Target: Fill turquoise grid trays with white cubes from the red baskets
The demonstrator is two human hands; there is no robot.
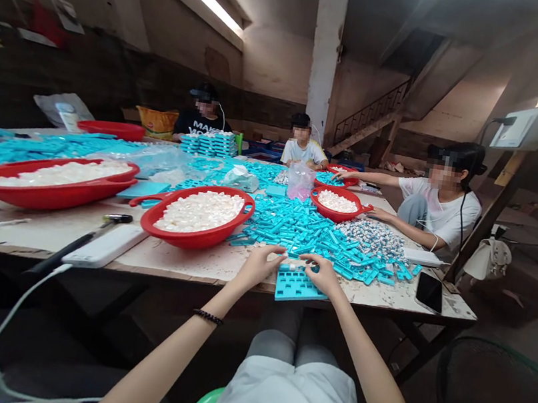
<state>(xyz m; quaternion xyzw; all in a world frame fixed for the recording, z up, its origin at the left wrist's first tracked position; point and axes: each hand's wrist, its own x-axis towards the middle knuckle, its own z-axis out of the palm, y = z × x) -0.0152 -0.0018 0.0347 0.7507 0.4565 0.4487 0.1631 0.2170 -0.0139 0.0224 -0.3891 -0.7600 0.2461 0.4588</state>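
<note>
A blue tray with rows of square holes lies at the table's front edge, straight ahead of me. Over its far left corner, my left hand has thumb and fingertips drawn together in a pinch. My right hand is curled in the same way at the tray's far right side. Small pale and blue bits show between the two hands, too small to name. Just beyond them spreads a heap of blue strips. A red basin full of white pieces stands left of my left hand.
Another red basin sits further left. A white power bank and a black-handled tool lie near the front edge. A phone rests at the right corner. One person reaches over the table from the right; two more sit beyond.
</note>
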